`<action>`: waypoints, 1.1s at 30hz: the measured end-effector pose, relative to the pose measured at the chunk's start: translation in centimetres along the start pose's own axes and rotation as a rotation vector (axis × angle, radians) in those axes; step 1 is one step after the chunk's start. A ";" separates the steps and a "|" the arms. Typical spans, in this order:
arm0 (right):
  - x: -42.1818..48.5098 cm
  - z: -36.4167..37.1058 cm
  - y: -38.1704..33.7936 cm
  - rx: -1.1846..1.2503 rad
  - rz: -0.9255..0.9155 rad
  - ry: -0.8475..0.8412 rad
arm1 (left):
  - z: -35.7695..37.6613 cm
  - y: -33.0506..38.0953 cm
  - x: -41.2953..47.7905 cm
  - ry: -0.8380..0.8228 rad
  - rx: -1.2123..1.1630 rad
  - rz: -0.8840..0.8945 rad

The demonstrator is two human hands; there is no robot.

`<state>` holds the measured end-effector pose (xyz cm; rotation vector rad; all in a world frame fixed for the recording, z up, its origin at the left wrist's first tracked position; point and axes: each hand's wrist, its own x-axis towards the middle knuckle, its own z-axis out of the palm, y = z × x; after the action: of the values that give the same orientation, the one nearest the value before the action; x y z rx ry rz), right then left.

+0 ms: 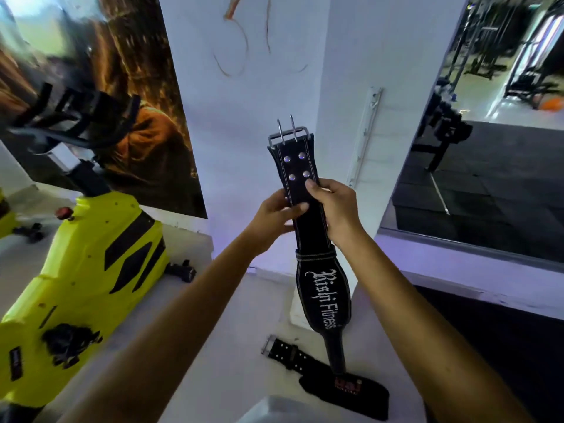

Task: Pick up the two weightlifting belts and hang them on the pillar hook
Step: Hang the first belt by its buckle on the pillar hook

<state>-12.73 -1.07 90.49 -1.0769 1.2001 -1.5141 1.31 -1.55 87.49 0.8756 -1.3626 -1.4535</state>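
I hold a black weightlifting belt (pixel 308 227) upright in front of the white pillar (pixel 274 87), its two-prong metal buckle (pixel 288 134) at the top and its wide lettered part hanging down. My left hand (pixel 276 219) and my right hand (pixel 331 206) both grip the strap just below the rivets. A second black belt (pixel 320 374) lies flat on the floor below, buckle end to the left. A metal hook rail (pixel 366 132) is fixed on the pillar's right face, above and right of my hands.
A yellow exercise bike (pixel 85 270) stands close on the left, its black handlebars (pixel 76 117) at hand height. A dark poster (pixel 122 102) covers the wall behind it. On the right a large mirror (pixel 488 148) reflects gym racks.
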 end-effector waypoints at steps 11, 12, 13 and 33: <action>1.5 -1.4 1.7 0.014 0.044 0.073 | 2.7 -4.1 0.2 0.192 -0.057 0.003; 1.3 -1.6 1.9 0.066 0.066 0.060 | 2.6 -3.5 0.7 0.206 -0.070 0.018; 1.1 -1.8 2.0 0.100 0.076 0.050 | 2.4 -3.2 1.1 0.212 -0.068 0.030; -2.1 -1.4 3.9 -0.060 -0.054 -0.170 | -3.5 1.5 1.2 -0.128 0.377 0.077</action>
<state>-13.10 0.79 86.25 -1.2615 1.1120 -1.4036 4.43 -3.80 88.62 0.9654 -1.7842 -1.2295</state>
